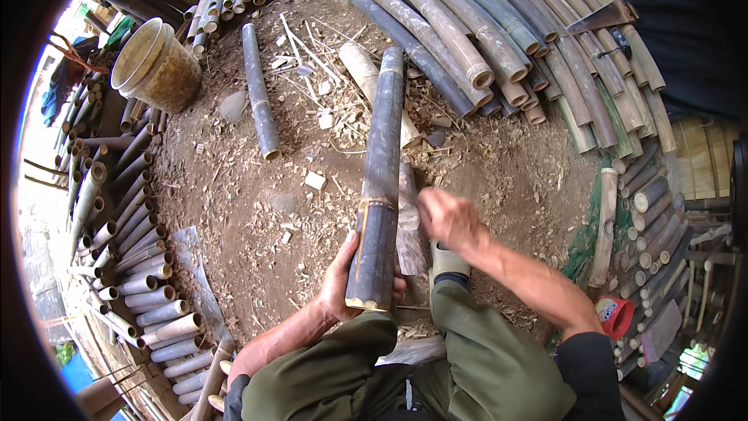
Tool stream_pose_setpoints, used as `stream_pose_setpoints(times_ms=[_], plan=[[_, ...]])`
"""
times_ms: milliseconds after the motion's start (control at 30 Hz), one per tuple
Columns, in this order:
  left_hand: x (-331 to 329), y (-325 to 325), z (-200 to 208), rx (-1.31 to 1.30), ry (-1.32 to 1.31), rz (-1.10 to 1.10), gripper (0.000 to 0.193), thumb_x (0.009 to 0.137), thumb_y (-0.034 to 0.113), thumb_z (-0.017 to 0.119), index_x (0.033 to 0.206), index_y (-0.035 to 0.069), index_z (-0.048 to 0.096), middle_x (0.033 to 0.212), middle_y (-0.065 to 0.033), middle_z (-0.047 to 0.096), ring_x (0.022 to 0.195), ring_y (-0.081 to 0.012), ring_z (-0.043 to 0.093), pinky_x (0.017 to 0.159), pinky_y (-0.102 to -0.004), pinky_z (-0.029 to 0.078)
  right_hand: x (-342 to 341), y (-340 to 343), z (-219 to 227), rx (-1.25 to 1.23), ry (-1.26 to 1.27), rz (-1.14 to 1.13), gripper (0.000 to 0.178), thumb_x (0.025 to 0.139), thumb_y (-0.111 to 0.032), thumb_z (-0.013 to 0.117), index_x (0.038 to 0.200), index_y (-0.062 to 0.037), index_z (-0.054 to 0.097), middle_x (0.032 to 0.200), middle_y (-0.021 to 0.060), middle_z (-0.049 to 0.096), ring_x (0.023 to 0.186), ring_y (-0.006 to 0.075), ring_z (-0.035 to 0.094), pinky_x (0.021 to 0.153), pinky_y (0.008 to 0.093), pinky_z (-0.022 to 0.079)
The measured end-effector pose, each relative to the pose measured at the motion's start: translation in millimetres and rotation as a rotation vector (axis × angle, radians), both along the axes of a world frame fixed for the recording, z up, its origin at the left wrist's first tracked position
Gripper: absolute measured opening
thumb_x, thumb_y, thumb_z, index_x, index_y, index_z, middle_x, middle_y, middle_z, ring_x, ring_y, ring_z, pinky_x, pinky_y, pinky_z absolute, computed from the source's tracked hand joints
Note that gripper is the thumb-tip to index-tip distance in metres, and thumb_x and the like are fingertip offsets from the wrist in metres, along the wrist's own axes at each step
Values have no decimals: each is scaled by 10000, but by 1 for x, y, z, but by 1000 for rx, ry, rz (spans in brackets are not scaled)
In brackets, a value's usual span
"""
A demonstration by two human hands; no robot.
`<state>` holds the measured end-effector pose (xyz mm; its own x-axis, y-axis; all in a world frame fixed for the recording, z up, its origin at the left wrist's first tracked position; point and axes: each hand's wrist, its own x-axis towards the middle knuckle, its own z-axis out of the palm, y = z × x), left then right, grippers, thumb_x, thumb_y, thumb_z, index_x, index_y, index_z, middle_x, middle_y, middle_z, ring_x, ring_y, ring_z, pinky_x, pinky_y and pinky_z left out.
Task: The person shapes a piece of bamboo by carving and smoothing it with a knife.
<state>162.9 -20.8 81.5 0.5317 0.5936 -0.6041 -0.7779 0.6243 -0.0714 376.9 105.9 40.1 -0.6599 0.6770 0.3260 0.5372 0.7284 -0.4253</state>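
A thick, dark bamboo pole (379,179) slants away from me over my lap, its cut end near my knees. My left hand (341,281) is wrapped round its near end from the left and below, with some fingertips showing on the right side. My right hand (448,220) is closed in a fist just right of the pole, slightly blurred. What it holds, if anything, is hidden. Under and beside the pole lies a rough wooden block (411,238). A paler bamboo piece (358,70) lies on the ground behind the pole's far part.
Bamboo poles (460,47) are piled at the far right, with a broad-bladed tool (604,17) on top. Another bamboo length (259,93) lies left of centre. A dirty bucket (160,66) stands far left. Stacked bamboo (148,265) lines the left; a red container (615,317) sits right.
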Motion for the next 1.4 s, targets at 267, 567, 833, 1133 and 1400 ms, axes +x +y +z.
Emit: stream_pose_setpoints(times_ms=[267,567,833,1133,1400], plan=[[-6,2,-14,112,136,-43,800,947,671,387,1333,-20,496,1141,-269,641,945,-395,686,831,-545,575,-5,-2,-9,-131,-36,-71,81,899,-88,630,846,-36,596,671,59,577,503,151,554,393,305,488],[-1,0,1,1,134,-7,764,918,709,471,1243,23,553,955,-238,695,757,-364,718,658,-479,615,-5,-5,-9,-83,58,-51,142,967,-152,600,902,-26,593,715,113,606,541,166,615,348,294,478],[-6,2,-10,184,29,-12,746,979,639,374,1358,6,478,1135,-256,649,1000,-422,683,823,-565,582,2,-8,-8,-26,49,10,88,919,-107,648,896,-28,616,714,96,616,532,181,608,397,302,499],[-3,4,-9,-19,-69,58,901,882,782,410,1331,7,512,1089,-251,664,882,-382,706,765,-519,602,-11,-14,-2,176,264,153,154,968,-139,596,889,-7,600,657,95,585,518,166,598,357,301,480],[-1,7,-2,-34,88,69,767,937,694,441,1249,2,548,962,-238,684,794,-404,714,675,-516,613,-12,-14,15,210,285,244,149,955,-137,603,900,0,577,677,76,589,510,166,612,354,307,478]])
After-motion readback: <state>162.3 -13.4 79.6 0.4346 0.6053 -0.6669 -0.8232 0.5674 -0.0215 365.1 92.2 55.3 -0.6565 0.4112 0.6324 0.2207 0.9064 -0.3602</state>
